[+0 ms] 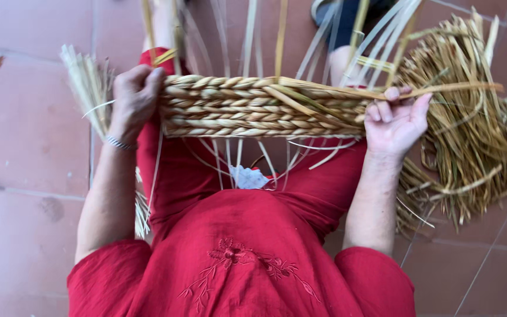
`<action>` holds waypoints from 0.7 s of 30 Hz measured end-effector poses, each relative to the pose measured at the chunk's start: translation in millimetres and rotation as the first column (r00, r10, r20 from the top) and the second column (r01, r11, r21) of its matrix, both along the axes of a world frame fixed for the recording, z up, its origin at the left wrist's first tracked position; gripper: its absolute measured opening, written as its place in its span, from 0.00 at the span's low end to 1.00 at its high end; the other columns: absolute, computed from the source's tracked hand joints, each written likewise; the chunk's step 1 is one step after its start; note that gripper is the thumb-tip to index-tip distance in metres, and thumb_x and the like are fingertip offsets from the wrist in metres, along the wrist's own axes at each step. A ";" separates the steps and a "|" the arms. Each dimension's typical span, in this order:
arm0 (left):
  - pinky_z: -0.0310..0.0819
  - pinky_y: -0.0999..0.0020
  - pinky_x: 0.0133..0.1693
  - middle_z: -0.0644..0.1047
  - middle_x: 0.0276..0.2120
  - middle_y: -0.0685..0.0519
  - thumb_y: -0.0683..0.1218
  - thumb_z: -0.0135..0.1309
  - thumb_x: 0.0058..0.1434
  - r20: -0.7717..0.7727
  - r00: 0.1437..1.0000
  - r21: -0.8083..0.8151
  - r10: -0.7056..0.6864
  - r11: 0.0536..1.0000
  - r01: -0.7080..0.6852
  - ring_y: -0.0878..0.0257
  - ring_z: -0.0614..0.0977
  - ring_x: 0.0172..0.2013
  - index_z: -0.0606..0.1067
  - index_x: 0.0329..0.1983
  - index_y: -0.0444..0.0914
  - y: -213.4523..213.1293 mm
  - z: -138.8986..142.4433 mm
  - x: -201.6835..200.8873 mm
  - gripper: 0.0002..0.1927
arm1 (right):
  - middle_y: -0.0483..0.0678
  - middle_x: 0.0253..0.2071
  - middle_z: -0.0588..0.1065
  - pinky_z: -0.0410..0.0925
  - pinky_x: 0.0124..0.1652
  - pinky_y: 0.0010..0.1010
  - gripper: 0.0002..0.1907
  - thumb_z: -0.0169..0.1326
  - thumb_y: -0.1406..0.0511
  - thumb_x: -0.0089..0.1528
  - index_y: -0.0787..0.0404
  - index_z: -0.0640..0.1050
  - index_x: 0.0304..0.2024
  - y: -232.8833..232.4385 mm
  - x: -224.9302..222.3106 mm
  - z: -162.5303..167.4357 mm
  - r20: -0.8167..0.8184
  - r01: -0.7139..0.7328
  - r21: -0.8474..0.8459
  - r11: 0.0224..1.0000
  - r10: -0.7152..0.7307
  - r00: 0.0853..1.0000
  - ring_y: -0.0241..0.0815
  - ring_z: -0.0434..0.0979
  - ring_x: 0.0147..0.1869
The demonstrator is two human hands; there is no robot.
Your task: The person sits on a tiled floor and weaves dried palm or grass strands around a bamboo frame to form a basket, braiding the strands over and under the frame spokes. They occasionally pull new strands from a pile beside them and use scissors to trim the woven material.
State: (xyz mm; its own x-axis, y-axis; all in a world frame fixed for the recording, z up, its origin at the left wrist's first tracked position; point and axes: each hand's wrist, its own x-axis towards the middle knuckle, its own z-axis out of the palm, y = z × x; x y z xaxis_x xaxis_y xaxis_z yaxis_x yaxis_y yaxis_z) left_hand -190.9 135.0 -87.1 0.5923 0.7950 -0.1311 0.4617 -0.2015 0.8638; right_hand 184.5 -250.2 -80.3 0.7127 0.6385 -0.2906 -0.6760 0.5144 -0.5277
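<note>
A woven band of braided straw (253, 108) stretches across my lap, with upright straw stakes rising from its top edge. My left hand (133, 100) grips the band's left end, fingers curled over it. My right hand (395, 120) holds the band's right end and pinches a long flat straw strand (441, 89) that runs off to the right. Loose thin strands hang below the band over my red dress (236, 246).
A large pile of loose straw (470, 135) lies on the tiled floor (24, 147) at my right. A smaller straw bundle (86, 82) sits at the left. A small white scrap (247, 177) rests on my lap. A dark shoe (347, 17) shows at the top.
</note>
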 end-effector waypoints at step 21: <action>0.70 0.78 0.45 0.79 0.41 0.51 0.42 0.49 0.79 0.145 0.975 -0.201 0.171 0.970 -0.140 0.70 0.76 0.38 0.73 0.42 0.31 -17.6 7.2 -85.1 0.10 | 0.53 0.59 0.74 0.65 0.59 0.47 0.13 0.55 0.74 0.65 0.58 0.83 0.49 -89.4 116.0 -82.0 0.603 0.779 -0.614 0.126 0.712 0.360 0.48 0.71 0.62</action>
State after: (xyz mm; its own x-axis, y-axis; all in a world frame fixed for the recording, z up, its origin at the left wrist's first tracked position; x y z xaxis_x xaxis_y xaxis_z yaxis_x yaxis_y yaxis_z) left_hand -276.0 117.5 -79.8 0.4891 0.8489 -0.2004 0.3268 0.0347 0.9445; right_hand 300.5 -339.6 -162.4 0.9033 0.3866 0.1859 0.4279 -0.7811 -0.4548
